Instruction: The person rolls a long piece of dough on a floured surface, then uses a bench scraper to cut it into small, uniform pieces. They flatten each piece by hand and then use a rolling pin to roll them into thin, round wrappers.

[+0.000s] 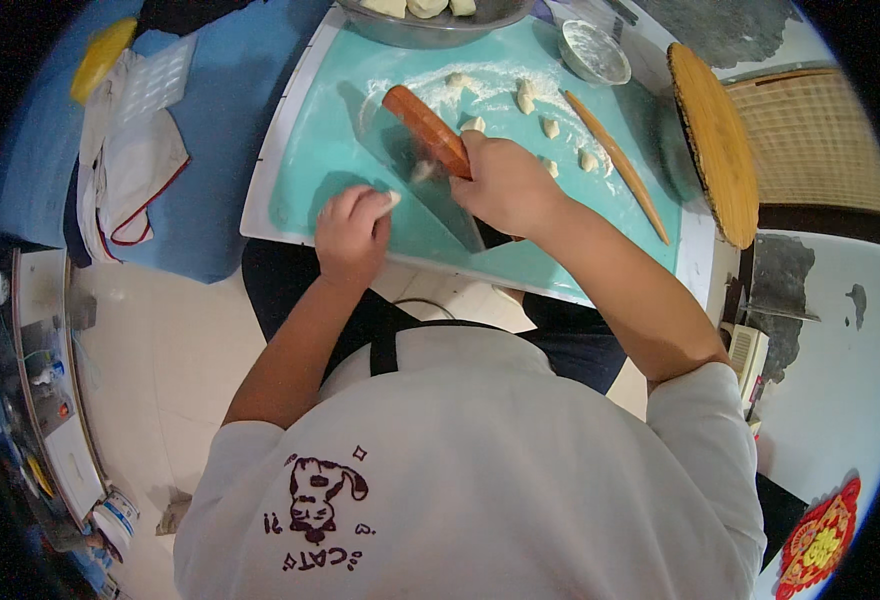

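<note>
My right hand (511, 180) grips the wooden handle of a bench scraper (429, 129), its broad metal blade angled down over the turquoise mat (312, 169). To its left, my left hand (354, 232) is curled near the mat's front edge around a piece of pale dough (389, 202). Only the end of that dough shows past the fingers. A small blurred dough piece (425, 171) lies against the blade. Beyond the scraper, several cut dough pieces, among them a longer one (525, 96), are scattered on the floured mat.
A tapered rolling pin (620, 165) lies to the right, below a flour-dusted bowl (594, 52). At the back stands a metal basin (440, 34) holding dough chunks. A round woven lid or board (717, 142) rises at the right edge. White cloth (140, 165) rests on blue fabric at left.
</note>
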A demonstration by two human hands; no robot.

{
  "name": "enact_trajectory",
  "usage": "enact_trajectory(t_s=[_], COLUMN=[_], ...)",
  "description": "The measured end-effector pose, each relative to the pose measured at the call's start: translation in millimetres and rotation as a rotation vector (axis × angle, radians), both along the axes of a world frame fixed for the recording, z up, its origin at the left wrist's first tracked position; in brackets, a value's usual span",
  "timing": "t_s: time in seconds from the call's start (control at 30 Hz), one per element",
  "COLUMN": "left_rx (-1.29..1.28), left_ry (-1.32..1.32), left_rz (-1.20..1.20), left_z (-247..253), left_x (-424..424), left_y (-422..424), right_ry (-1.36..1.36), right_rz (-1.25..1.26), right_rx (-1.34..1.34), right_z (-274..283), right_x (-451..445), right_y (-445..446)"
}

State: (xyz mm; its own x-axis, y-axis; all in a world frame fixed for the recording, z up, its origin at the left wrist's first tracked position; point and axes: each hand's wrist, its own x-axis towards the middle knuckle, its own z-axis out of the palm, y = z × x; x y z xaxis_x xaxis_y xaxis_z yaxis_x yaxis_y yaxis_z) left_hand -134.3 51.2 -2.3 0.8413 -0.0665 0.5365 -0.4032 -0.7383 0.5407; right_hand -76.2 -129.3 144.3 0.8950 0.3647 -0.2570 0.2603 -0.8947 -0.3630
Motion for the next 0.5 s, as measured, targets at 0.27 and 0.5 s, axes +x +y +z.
enact_trajectory(t_s=[0.27,0.5], left_rx=[-0.109,-0.127], left_ry=[0.084,0.019], left_rz=[-0.027,-0.020], left_z=[-2.3,-5.8], left_x=[-4.1,-6.0], left_y=[5.8,9.8], right_ry=[0.007,0.012], right_rz=[0.042,0.068], right_rx=[0.040,0.021], right_z=[21.1,10.8], right_x=[-20.9,-22.4], right_y=[13.6,21.8])
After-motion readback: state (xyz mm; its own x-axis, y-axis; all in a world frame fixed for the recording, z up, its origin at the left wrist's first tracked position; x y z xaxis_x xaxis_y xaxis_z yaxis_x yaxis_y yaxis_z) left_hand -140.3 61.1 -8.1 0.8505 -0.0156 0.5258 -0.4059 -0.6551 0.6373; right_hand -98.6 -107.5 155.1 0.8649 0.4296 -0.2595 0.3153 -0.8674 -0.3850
